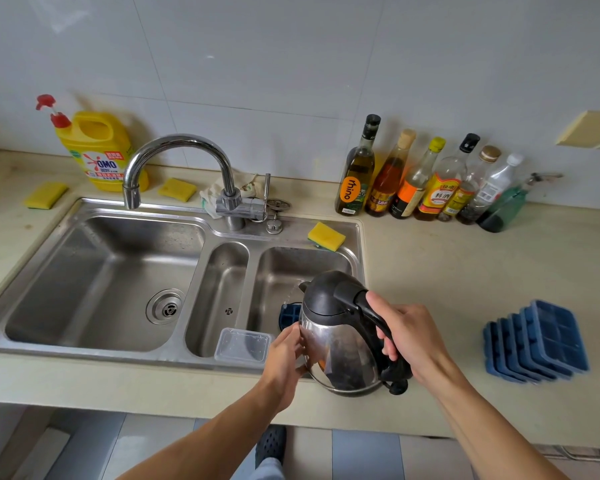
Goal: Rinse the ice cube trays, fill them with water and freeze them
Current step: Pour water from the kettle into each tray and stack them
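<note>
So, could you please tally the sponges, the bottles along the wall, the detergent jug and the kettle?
Yellow sponges: 3
Condiment bottles: 6
Green spray bottle: 1
Yellow detergent jug: 1
Kettle: 1
Total: 12

Both forearms (222, 420) are bare right up to the left hand (284, 351) and right hand (409, 337). Below the left hand is a dark perforated clog (270, 445), with pale blue-grey trouser cloth (267, 470) beneath it.
</note>
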Motion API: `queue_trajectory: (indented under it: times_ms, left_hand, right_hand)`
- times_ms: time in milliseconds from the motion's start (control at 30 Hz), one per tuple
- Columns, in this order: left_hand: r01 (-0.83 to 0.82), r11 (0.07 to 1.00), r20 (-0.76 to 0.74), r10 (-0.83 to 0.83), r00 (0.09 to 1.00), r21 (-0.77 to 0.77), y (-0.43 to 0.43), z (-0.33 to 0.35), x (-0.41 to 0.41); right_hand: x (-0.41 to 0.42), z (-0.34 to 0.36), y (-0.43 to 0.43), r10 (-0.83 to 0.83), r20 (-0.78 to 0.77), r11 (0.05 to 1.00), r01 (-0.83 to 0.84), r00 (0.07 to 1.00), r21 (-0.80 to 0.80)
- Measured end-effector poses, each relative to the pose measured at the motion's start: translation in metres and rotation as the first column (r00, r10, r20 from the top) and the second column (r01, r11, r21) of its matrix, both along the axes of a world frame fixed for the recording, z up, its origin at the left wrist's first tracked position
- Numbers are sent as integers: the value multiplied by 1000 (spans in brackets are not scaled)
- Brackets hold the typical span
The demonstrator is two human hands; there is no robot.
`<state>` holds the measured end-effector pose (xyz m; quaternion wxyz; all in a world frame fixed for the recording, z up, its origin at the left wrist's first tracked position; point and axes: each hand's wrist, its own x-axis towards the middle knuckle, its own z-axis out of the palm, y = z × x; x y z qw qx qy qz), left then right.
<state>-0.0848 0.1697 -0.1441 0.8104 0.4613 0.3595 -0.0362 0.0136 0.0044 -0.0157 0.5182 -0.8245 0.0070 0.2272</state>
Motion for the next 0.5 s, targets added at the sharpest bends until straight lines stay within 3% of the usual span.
queue_trajectory:
  times_ms: [500]
  left_hand:
    - [7, 1000, 0, -7, 1000, -10, -9, 5, -1]
  right_hand:
    - [-2, 4, -11, -2, 5, 1000, 2, 1000, -1]
